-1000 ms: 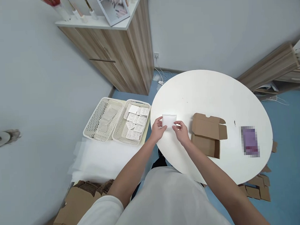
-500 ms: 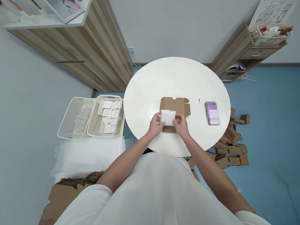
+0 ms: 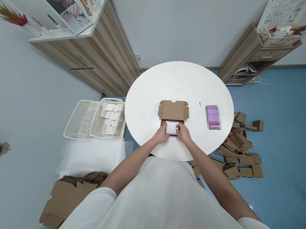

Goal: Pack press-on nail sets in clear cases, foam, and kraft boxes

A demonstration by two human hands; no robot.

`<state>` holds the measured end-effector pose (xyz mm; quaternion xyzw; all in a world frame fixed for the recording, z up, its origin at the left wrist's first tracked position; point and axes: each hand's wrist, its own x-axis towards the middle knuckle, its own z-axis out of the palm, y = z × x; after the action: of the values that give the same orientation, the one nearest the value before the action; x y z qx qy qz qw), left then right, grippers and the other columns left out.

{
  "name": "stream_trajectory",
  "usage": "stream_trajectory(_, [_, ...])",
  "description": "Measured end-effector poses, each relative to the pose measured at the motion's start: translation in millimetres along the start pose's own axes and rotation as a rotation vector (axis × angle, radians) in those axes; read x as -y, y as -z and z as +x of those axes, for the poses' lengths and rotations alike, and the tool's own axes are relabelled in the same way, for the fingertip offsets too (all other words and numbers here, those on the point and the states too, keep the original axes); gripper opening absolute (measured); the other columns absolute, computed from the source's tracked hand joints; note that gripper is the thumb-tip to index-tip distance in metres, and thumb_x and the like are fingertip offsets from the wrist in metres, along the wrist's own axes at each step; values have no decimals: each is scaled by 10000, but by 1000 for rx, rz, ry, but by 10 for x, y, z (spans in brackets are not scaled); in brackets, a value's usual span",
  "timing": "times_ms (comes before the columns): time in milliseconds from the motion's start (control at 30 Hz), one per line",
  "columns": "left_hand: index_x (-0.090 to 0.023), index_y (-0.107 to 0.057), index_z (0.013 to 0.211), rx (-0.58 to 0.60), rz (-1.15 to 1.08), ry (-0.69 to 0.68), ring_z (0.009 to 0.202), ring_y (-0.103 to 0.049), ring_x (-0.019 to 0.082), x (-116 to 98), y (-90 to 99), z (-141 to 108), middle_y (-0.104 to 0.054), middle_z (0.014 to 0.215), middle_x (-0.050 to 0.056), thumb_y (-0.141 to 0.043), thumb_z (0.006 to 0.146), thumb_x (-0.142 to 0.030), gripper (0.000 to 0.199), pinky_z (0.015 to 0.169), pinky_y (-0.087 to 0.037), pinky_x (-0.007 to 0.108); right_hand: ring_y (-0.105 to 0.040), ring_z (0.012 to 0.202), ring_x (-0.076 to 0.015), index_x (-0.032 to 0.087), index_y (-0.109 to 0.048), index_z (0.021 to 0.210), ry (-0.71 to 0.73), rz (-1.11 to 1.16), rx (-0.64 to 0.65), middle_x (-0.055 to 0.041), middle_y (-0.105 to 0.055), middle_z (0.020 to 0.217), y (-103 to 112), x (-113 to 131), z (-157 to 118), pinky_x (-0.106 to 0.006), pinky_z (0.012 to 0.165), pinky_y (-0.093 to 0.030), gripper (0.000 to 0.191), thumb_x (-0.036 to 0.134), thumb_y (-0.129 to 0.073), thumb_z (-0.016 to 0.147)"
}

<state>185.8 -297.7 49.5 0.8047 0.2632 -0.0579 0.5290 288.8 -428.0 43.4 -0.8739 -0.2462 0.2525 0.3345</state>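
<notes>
An open brown cardboard box point(image 3: 173, 112) stands on the round white table point(image 3: 177, 79), its lid flap folded back away from me. Inside its tray lies a white wrapped packet point(image 3: 172, 128). My left hand point(image 3: 161, 134) is closed on the packet's left side, at the box's left wall. On the right, my right hand point(image 3: 183, 132) has its fingers curled against the packet's right edge. Some fingertips are hidden inside the box.
A purple stack point(image 3: 213, 117) lies on the table's right side. Left of the table are two white baskets point(image 3: 78, 119), one with white cards, and white sheets point(image 3: 94, 154). Brown boxes point(image 3: 239, 151) are heaped on the floor at right; flat cardboard point(image 3: 67, 196) lies lower left.
Both hands have lowered the white packet from above the cardboard into the box tray. The view has shifted slightly.
</notes>
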Motion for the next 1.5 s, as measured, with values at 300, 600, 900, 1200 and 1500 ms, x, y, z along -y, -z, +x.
stream_trajectory(300, [-164,-509,1109,-57,47,-79,1184,-402,290,-82,-20,-61,-461,1235,151,-632,619,-211,507,986,-307,418,-496,1001,-223,208,-553,998,147,112,-2,-80,-517,1107,45,-17,-55,-390,863,-404,287,198,-471,723])
stream_trajectory(600, [-186,-221,1342,-242,-375,299,1228,-360,272,-123,530,286,-305,1381,165,-431,751,-618,761,923,-355,388,-441,1149,-220,232,-401,1238,-280,610,-182,-96,-441,1290,510,-260,356,-381,914,-386,590,531,-487,736])
stream_trajectory(900, [-203,-448,1223,-53,-635,336,1168,-446,267,-246,666,494,-432,1322,110,-141,720,-753,806,885,-391,391,-472,1131,-204,315,-536,1121,-248,889,126,2,-519,1251,555,-67,555,-397,908,-358,508,633,-351,772])
stream_trajectory(1200, [-253,-571,1113,-10,-568,225,1104,-459,257,-263,674,206,-535,1188,89,-67,746,-722,781,852,-381,405,-403,1149,-179,324,-459,1229,-99,784,83,1,-425,1307,494,-144,320,-371,952,-312,588,657,-293,774])
stream_trajectory(1500, [-228,-612,1028,84,-604,343,991,-537,231,-186,710,6,-592,1070,93,-47,728,-740,819,761,-430,337,-576,916,-189,278,-523,1180,-148,814,192,-42,-580,1091,560,-252,107,-367,826,-421,641,671,-208,783])
